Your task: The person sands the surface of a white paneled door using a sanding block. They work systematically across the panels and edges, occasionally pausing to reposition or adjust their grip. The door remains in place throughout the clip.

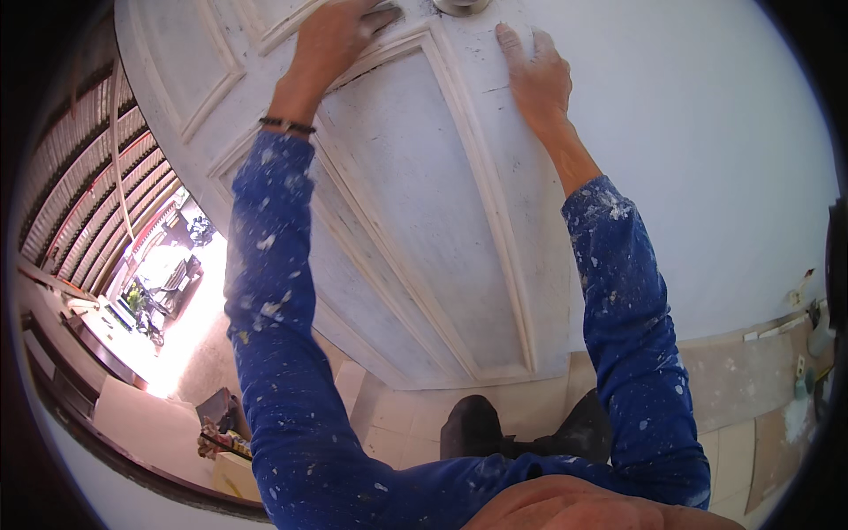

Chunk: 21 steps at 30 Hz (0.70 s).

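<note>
A panelled door (411, 172) with whitish, streaked paint and raised mouldings stands before me. My left hand (334, 40) is at the upper moulding of its tall panel, fingers bent against the surface. Greyish shapes at its fingertips are blurred; whether they are dusty fingers or a thin held piece cannot be told. To the right, my right hand (538, 76) rests on the door's flat border below the round metal doorknob (462, 5), its dusty thumb and forefinger apart and nothing visible in it. Dark scuffs mark the door near both hands.
A pale wall (689, 165) rises at the right, with brown floor covering (735, 381) along its foot. Beyond the door's left edge are a corrugated roof (86, 179) and a parked vehicle (175, 285). Assorted items lie by a yellowish box (235, 476) at lower left.
</note>
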Motion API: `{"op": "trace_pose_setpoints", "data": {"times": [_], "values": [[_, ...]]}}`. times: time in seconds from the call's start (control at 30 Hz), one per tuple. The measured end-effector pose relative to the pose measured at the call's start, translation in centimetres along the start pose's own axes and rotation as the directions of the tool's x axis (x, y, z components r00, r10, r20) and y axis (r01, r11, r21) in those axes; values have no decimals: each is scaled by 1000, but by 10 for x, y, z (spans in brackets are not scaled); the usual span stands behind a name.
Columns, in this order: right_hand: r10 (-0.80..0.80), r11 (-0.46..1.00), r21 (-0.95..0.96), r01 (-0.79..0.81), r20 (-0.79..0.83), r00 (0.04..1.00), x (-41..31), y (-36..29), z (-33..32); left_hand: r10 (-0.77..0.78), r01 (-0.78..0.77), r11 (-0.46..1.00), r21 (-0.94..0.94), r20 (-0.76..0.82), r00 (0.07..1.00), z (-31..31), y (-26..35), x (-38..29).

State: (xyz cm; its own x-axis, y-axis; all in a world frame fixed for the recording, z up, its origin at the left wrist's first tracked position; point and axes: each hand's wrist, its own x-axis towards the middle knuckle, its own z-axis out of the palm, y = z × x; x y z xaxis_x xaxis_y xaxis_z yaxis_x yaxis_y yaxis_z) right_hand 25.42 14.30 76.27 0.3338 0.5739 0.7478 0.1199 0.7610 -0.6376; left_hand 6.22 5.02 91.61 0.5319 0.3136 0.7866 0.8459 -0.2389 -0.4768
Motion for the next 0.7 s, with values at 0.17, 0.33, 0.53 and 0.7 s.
{"op": "trace_pose_setpoints", "data": {"times": [0.17, 0.33, 0.53, 0.7], "values": [[-5, 999, -41, 5, -9, 1000, 1, -1, -2, 97, -98, 990, -105, -16, 995, -8, 6, 3], [8, 999, -43, -10, -41, 999, 0, -1, -4, -57, 98, 974, -204, 201, 978, -11, 2, 6], [15, 1000, -12, -15, 5, 1000, -2, -1, -9, 81, -83, 996, 26, 50, 995, -4, -6, 0], [0, 998, -55, -1, -21, 1000, -2, -1, -9, -5, 6, 999, -54, 14, 1000, -20, -31, -34]]}}
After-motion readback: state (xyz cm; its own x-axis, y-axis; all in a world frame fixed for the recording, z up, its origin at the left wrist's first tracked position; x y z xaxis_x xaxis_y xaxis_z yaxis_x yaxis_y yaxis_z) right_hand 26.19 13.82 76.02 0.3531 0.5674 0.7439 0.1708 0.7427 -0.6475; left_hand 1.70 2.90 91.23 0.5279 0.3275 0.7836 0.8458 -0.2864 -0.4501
